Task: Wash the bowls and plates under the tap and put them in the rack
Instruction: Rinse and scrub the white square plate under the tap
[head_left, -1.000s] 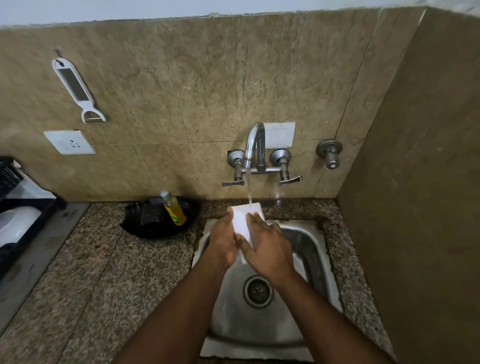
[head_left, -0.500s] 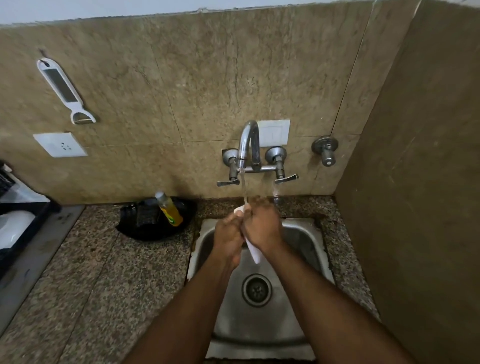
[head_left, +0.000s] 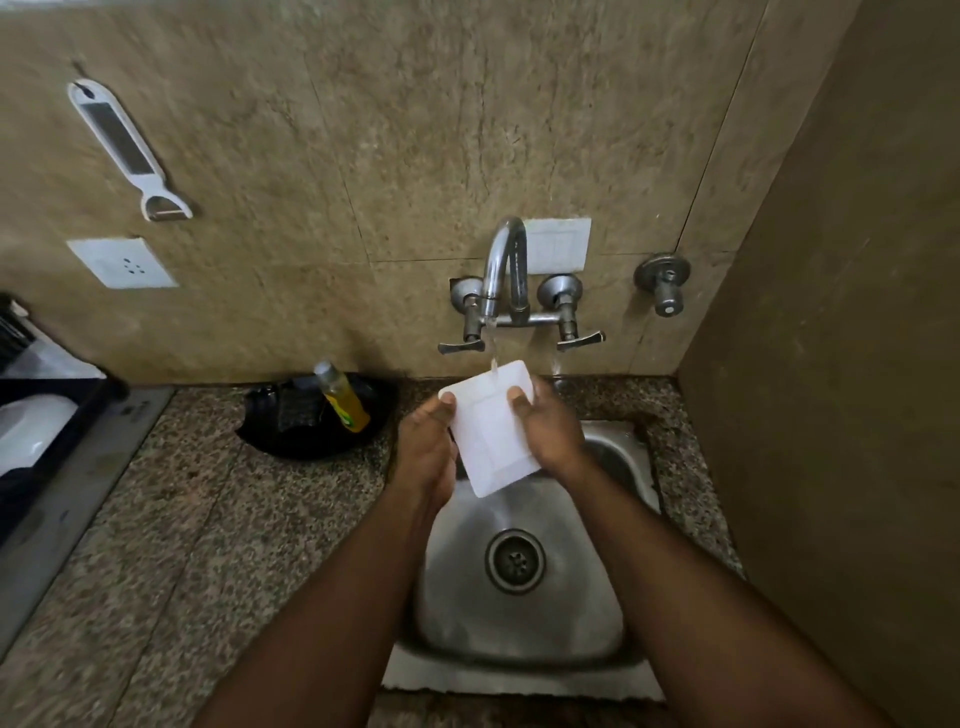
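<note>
A person holds a white square plate (head_left: 492, 426) over the far edge of the steel sink (head_left: 524, 582), with both hands gripping it. The left hand (head_left: 428, 447) clasps the plate's left edge, thumb on its upper corner; the right hand (head_left: 550, 431) clasps the right edge, thumb pressed on the face near the top. The plate is tilted, its face turned toward the camera, its far edge directly under the tap (head_left: 501, 270). A thin stream of water (head_left: 491, 353) falls from the spout and lands on the plate's upper part.

The sink's drain (head_left: 515, 560) lies below the plate, nearer the camera. The sink is set into a speckled granite counter (head_left: 182, 545). On the counter to the left of the sink sits a black dish (head_left: 317, 421) with a yellow bottle (head_left: 344, 397) leaning in it. At the far left edge stands a dark rack (head_left: 47, 431), only partly in view, with 1 white item (head_left: 31, 431) resting in it. On the tiled wall hang a white peeler (head_left: 127, 150) and, below it, a white socket (head_left: 122, 262).
</note>
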